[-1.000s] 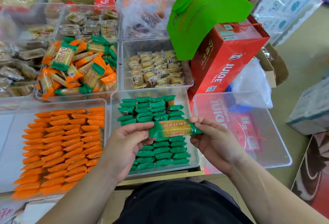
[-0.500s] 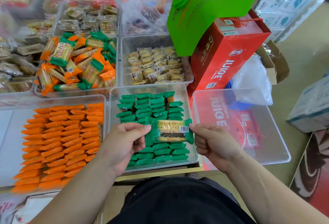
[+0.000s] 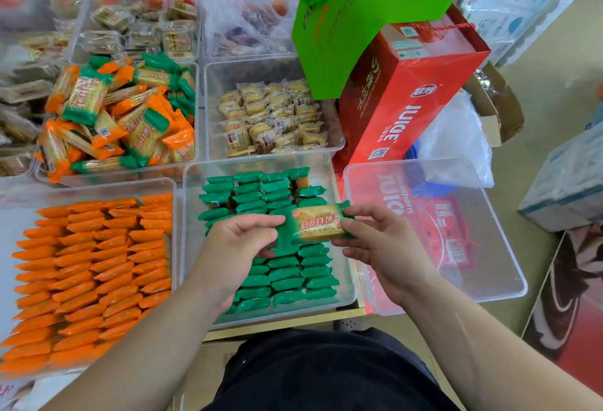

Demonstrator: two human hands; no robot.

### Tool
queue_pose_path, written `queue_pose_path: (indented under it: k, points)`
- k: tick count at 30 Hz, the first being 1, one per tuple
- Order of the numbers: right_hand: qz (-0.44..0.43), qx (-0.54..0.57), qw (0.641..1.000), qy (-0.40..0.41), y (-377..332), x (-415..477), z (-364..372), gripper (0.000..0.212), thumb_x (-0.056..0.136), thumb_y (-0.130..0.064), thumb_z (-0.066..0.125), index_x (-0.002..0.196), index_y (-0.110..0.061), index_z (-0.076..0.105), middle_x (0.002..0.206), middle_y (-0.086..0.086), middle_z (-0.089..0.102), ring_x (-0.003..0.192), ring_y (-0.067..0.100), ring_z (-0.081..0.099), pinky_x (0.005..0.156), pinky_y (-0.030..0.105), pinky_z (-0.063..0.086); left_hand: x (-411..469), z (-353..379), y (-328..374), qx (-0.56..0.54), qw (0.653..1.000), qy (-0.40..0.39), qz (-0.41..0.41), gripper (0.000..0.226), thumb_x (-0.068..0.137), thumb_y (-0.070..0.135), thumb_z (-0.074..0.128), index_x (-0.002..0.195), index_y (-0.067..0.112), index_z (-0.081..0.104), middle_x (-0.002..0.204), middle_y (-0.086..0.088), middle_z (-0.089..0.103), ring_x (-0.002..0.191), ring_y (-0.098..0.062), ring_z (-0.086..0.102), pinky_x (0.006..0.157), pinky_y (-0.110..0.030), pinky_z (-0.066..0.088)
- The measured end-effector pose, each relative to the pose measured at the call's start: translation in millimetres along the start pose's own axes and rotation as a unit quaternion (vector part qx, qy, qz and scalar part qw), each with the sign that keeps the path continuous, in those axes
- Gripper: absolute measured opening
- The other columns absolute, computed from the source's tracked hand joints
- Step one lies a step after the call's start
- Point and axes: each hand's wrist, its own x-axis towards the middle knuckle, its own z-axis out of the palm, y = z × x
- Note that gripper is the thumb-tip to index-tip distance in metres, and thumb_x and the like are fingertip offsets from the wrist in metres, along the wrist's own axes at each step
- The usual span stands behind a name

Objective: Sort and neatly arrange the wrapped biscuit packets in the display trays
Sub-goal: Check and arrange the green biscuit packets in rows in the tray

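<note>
Both hands hold one green-wrapped biscuit packet (image 3: pixel 318 223) flat, printed face up, above the clear tray (image 3: pixel 346 296) of green packets stood on edge in rows (image 3: pixel 284 275). My left hand (image 3: pixel 239 244) pinches the packet's left end. My right hand (image 3: pixel 375 241) grips its right end. Left of that tray, another clear tray (image 3: pixel 171 188) holds rows of orange packets (image 3: pixel 88 267). Behind it, a tray (image 3: pixel 192 162) carries a loose heap of mixed orange and green packets (image 3: pixel 120 117).
A see-through lid or tray with nothing in it (image 3: pixel 437 234) lies right of the green tray, over a red carton. A red juice box (image 3: pixel 404 91) with green paper (image 3: pixel 362 16) stands behind. Further trays hold pale biscuit packets (image 3: pixel 270 117) and brown ones (image 3: pixel 140 25).
The green packet has been turned over between both hands: on edge first, then barcode side up, now printed face up. It has also shifted slightly right.
</note>
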Motion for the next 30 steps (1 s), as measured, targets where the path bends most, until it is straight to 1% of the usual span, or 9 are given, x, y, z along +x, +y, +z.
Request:
queue_pose_path:
  k: [2, 5, 8, 12, 16, 20, 24, 27, 30]
  points:
    - [-0.02, -0.016, 1.0, 0.018, 0.6, 12.9, -1.9, 0.024, 0.094, -0.003, 0.065, 0.116, -0.011, 0.059, 0.098, 0.012, 0.077, 0.082, 0.024, 0.074, 0.071, 0.031, 0.057, 19.4, 2.1, -7.2, 0.058, 0.998, -0.011, 0.017, 0.026, 0.093, 0.008, 0.064, 0.1, 0.03, 0.077, 0.097, 0.008, 0.077, 0.092, -0.007, 0.07, 0.087, -0.03, 0.055]
    - [-0.077, -0.094, 0.991, 0.061, 4.5, 40.2, -8.5, 0.044, 0.092, -0.006, 0.069, 0.132, -0.019, 0.055, 0.097, 0.005, 0.076, 0.089, 0.022, 0.073, 0.078, 0.034, 0.059, 62.7, 1.8, -21.0, 0.177, 0.983, -0.013, 0.056, 0.029, 0.094, 0.016, 0.067, 0.117, 0.034, 0.066, 0.107, 0.014, 0.071, 0.096, -0.003, 0.064, 0.091, -0.027, 0.051]
    - [-0.158, -0.215, 0.958, 0.103, 0.0, 68.5, -15.3, 0.041, 0.09, -0.01, 0.071, 0.129, -0.019, 0.064, 0.103, -0.007, 0.074, 0.088, 0.01, 0.071, 0.085, 0.037, 0.06, 108.9, 1.9, -21.8, 0.299, 0.949, 0.03, 0.099, 0.033, 0.093, 0.024, 0.068, 0.126, 0.028, 0.064, 0.109, 0.011, 0.063, 0.086, -0.005, 0.059, 0.074, -0.022, 0.046]
    - [-0.3, -0.351, 0.881, 0.106, -15.7, 96.3, -12.4, 0.032, 0.09, -0.007, 0.07, 0.119, -0.021, 0.071, 0.104, -0.011, 0.073, 0.087, 0.003, 0.067, 0.084, 0.024, 0.054, 158.6, 8.3, -14.0, 0.415, 0.896, 0.051, 0.148, 0.031, 0.097, 0.029, 0.063, 0.128, 0.027, 0.067, 0.103, 0.005, 0.065, 0.066, -0.014, 0.059, 0.065, -0.029, 0.043]
    - [-0.41, -0.474, 0.778, 0.046, -13.5, 127.6, -9.9, 0.033, 0.089, -0.006, 0.069, 0.121, -0.015, 0.07, 0.105, 0.006, 0.074, 0.091, 0.028, 0.069, 0.078, 0.043, 0.058, 187.9, 21.0, -13.3, 0.513, 0.836, 0.072, 0.181, 0.027, 0.098, 0.033, 0.06, 0.122, 0.028, 0.072, 0.101, -0.002, 0.064, 0.087, -0.024, 0.063, 0.069, -0.033, 0.049]
    - [-0.442, -0.532, 0.722, 0.001, 2.2, 147.7, -10.3, 0.033, 0.086, -0.002, 0.07, 0.116, -0.014, 0.067, 0.099, 0.007, 0.072, 0.086, 0.034, 0.066, 0.063, 0.048, 0.057, 195.0, 29.4, -18.0, 0.57, 0.783, 0.088, 0.234, 0.017, 0.093, 0.034, 0.068, 0.104, 0.026, 0.079, 0.082, -0.003, 0.065, 0.072, -0.027, 0.062, 0.054, -0.031, 0.048]
    - [-0.481, -0.542, 0.689, -0.008, 13.5, 152.1, -9.7, 0.039, 0.079, 0.005, 0.078, 0.113, -0.012, 0.072, 0.1, 0.004, 0.073, 0.084, 0.03, 0.066, 0.068, 0.04, 0.058, 199.2, 28.6, -24.3, 0.605, 0.742, 0.075, 0.278, 0.014, 0.091, 0.031, 0.069, 0.09, 0.021, 0.078, 0.069, 0.0, 0.061, 0.059, -0.026, 0.059, 0.048, -0.029, 0.043]
    - [-0.486, -0.546, 0.682, -0.007, 20.1, 157.0, -7.0, 0.042, 0.078, 0.007, 0.078, 0.115, -0.011, 0.072, 0.102, 0.004, 0.072, 0.086, 0.03, 0.064, 0.076, 0.04, 0.055, 202.2, 31.0, -28.2, 0.64, 0.725, 0.045, 0.252, 0.021, 0.098, 0.036, 0.056, 0.1, 0.025, 0.074, 0.077, 0.002, 0.068, 0.066, -0.024, 0.064, 0.049, -0.03, 0.047]
    - [-0.48, -0.545, 0.687, 0.003, 25.8, 156.4, -6.4, 0.039, 0.08, 0.006, 0.077, 0.115, -0.01, 0.072, 0.102, 0.004, 0.071, 0.088, 0.031, 0.064, 0.079, 0.042, 0.053, 198.0, 33.2, -31.8, 0.633, 0.741, 0.037, 0.22, 0.023, 0.1, 0.038, 0.054, 0.111, 0.028, 0.071, 0.087, 0.003, 0.073, 0.077, -0.024, 0.068, 0.057, -0.034, 0.054]
